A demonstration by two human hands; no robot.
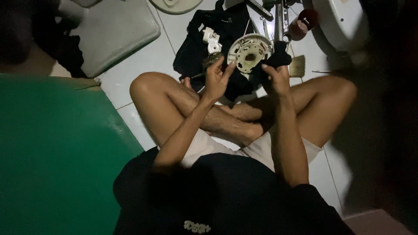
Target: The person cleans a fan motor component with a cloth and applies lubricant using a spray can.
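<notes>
Between my two hands, over crossed legs: round cream plastic disc (250,52), flat face toward me, dark hole in middle. Left hand (216,78) grips disc's left edge, fingers curled on rim. Right hand (277,78) clenched on black cloth (278,56), pressed at disc's right edge. Disc sits just ahead of both hands, about same reach for each. Beyond: small white part (212,40) on dark cloth (196,48), brush (297,66), tools on white tile floor (143,61).

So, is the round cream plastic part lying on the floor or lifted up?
Lifted up. The round cream plastic part is held between the left hand and the right hand, which grips a black cloth, above the floor.
</notes>
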